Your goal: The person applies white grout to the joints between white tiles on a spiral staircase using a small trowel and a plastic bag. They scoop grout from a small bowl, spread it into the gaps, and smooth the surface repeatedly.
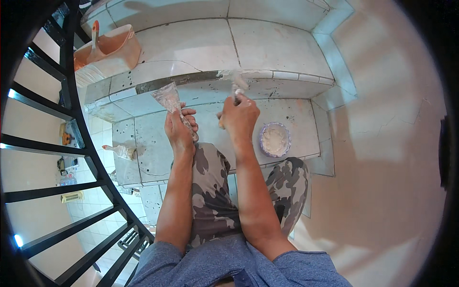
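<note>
My left hand (pixel 179 130) is wrapped around the handle of a putty knife (pixel 167 97), its wide blade smeared with pale paste and pointing up and away. My right hand (pixel 240 116) grips a small paste-covered tool (pixel 238 85). Motion blurs its tip at the step's front edge, so its exact kind cannot be made out. White paste (pixel 244 73) lies along that edge near the tip, while a bare grey strip (pixel 179 81) runs to the left of it. Right of my right hand, a round purple-rimmed tub (pixel 262 143) holds whitish paste.
A paintbrush (pixel 123 152) lies on the lower tiled step at the left. On the upper step stands an orange-stained bucket (pixel 125 47) with a brush (pixel 95 38) inside. Black railing bars (pixel 71 115) run down the left side; a wall (pixel 382 143) rises at the right.
</note>
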`<state>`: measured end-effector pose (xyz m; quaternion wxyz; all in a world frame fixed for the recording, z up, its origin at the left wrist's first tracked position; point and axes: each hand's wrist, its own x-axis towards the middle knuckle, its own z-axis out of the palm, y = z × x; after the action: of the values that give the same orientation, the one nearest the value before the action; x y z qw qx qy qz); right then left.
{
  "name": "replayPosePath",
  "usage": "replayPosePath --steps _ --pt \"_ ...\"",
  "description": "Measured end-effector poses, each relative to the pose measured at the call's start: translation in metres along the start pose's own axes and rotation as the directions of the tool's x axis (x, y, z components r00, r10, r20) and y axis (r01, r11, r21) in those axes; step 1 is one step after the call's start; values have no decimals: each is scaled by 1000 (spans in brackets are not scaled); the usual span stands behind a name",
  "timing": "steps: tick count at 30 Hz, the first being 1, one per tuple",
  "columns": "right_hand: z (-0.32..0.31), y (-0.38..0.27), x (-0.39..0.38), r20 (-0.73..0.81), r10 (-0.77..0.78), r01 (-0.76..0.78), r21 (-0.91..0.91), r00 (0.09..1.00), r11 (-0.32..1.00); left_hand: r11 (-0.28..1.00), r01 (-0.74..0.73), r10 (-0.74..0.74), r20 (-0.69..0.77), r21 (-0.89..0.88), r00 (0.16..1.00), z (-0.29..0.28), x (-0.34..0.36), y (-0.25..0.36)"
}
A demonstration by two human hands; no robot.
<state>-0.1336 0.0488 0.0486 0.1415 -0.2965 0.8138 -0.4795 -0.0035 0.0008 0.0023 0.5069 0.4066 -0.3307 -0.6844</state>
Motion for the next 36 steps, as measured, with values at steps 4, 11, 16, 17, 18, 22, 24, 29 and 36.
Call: replayPosePath --steps 4,11,16,17,18,22,24,29,36 --pt "-5 -11 -19 -26 152 -142 222 988 965 1000 -12 12 -5 -26 1000 -4 0 0" --pt "-41 -2 21 -133 94 -95 0 987 996 1000 7 -7 18 -5 1000 -5 -1 2" --pt "-15 -3 16 -15 -80 76 -159 997 984 1000 1 -1 3 -26 1000 -2 1 0" --pt "-8 -10 5 81 19 -14 -59 997 998 1000 -1 1 -4 -29 1000 -5 2 -1" --pt "-9 -8 0 13 -21 22 -60 1000 998 1000 -8 8 -6 -21 1000 -5 1 0" --pt "-19 -3 -1 -135 8 -5 19 991 1000 1000 13 -12 -20 4 1000 0 -5 7" --pt "-21 0 0 -122 67 -54 106 990 993 1000 27 -27 -18 1 999 0 -7 7" --pt "8 40 -16 -80 -74 85 141 994 986 999 -7 6 -30 -31 1000 -2 -1 1" --pt "32 23 -19 -57 244 -167 580 968 797 1000 -18 19 -65 15 998 -2 -9 12"
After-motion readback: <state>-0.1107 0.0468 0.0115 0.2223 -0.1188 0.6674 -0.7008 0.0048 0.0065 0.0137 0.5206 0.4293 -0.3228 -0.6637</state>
